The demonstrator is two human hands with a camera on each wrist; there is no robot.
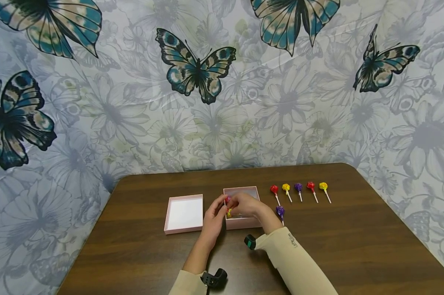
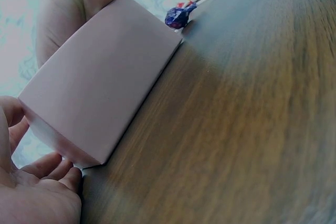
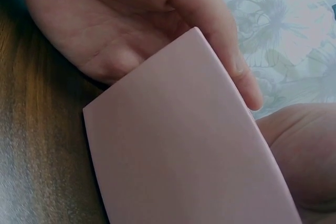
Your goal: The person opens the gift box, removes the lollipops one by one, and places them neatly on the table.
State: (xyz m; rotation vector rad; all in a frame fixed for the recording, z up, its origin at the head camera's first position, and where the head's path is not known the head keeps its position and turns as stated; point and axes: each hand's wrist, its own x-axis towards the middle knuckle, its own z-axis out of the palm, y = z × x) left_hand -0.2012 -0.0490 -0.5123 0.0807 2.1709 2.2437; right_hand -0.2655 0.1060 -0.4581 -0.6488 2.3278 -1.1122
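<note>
A pink box [image 1: 244,223] stands on the table with its top uncovered. My left hand [image 1: 213,217] holds its left side, the thumb over the rim and the fingers along the outer wall; the left wrist view shows these fingers [image 2: 50,169] low on that side. My right hand [image 1: 245,205] reaches over the front wall into the box, fingers bent down. Beside its fingertips show a red lollipop [image 1: 227,199] and a yellow lollipop [image 1: 228,212]. The box wall [image 3: 178,145] hides the right fingertips in both wrist views, so their hold is unclear.
The box's pink lid [image 1: 185,213], white inside, lies left of the box. Right of it several lollipops lie in a row, among them a purple lollipop [image 1: 298,187]; another purple lollipop [image 1: 280,212] lies nearer, beside my right forearm. A butterfly-print cloth [image 1: 207,135] hangs behind the table [image 1: 354,254].
</note>
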